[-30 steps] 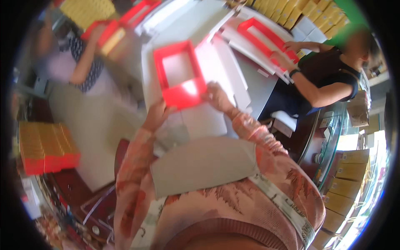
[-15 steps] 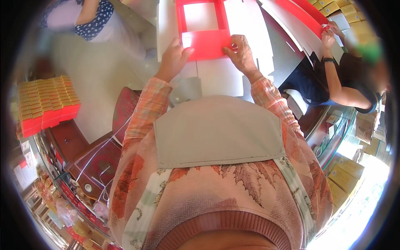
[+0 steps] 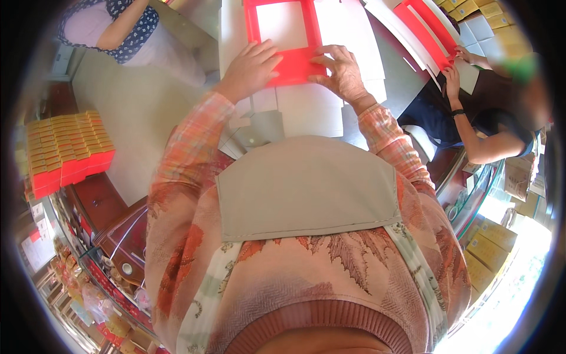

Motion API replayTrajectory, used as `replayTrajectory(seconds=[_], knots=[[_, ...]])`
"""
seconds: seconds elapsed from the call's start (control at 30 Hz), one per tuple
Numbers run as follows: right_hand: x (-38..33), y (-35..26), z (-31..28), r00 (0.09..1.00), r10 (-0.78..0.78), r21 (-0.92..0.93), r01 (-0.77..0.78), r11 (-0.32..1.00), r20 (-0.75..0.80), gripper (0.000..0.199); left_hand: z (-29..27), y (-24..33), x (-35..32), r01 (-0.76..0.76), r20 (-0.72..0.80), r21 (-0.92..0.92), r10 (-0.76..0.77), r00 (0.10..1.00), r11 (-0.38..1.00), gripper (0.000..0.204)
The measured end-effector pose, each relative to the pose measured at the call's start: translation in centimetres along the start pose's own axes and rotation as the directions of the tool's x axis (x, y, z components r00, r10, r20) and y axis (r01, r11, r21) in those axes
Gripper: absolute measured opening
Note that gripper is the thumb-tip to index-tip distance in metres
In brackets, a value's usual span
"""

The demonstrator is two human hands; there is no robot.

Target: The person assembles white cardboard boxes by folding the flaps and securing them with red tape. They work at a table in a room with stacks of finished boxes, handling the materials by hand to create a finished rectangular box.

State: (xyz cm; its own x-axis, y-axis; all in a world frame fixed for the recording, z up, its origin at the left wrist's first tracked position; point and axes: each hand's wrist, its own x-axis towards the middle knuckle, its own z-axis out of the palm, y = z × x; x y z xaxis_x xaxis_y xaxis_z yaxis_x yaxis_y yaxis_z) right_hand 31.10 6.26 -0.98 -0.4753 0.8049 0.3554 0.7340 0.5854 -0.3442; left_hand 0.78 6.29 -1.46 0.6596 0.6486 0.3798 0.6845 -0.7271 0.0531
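Head view: white sheets, bare beyond right edge of red frame
Long axis: points away from chest
Left hand, right hand: apart, touching frame; clamping, cannot tell

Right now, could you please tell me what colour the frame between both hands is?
The frame is bright red, as the head view shows.

My view's upper edge crops the red frame. My left hand hides its near left corner, my right hand part of its right side. That edge also crops the left co-worker; the right co-worker's head is blurred.
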Motion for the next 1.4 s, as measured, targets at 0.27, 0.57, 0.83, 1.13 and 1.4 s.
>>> replayTrajectory(seconds=[0.27,0.57,0.83,1.13,1.4], knots=[[1.3,0.8,-0.6,0.984,-0.126,-0.078,0.137,0.988,0.123,0.047,-1.5,-3.0,7.3,0.355,0.678,-0.294,-0.069,0.732,0.887,0.063],[1.5,0.6,-0.5,0.988,-0.082,0.004,0.082,0.997,0.129,0.054,4.7,-3.4,13.1,0.874,0.858,-0.472,0.291,0.424,0.116,0.059],[1.2,0.5,0.2,0.995,-0.054,-0.028,0.056,0.998,0.079,0.056,8.1,-4.8,11.9,0.894,0.862,-0.447,0.251,0.441,-0.037,0.055],[1.4,0.2,-0.2,0.989,-0.102,-0.138,0.116,0.984,0.103,0.056,6.3,-3.4,11.1,0.831,0.833,-0.524,0.088,0.546,-0.188,0.039],[1.2,0.7,0.6,0.986,-0.089,-0.164,0.111,0.98,0.139,0.055,5.7,-2.1,10.5,0.811,0.831,-0.555,-0.069,0.553,-0.188,0.037]])
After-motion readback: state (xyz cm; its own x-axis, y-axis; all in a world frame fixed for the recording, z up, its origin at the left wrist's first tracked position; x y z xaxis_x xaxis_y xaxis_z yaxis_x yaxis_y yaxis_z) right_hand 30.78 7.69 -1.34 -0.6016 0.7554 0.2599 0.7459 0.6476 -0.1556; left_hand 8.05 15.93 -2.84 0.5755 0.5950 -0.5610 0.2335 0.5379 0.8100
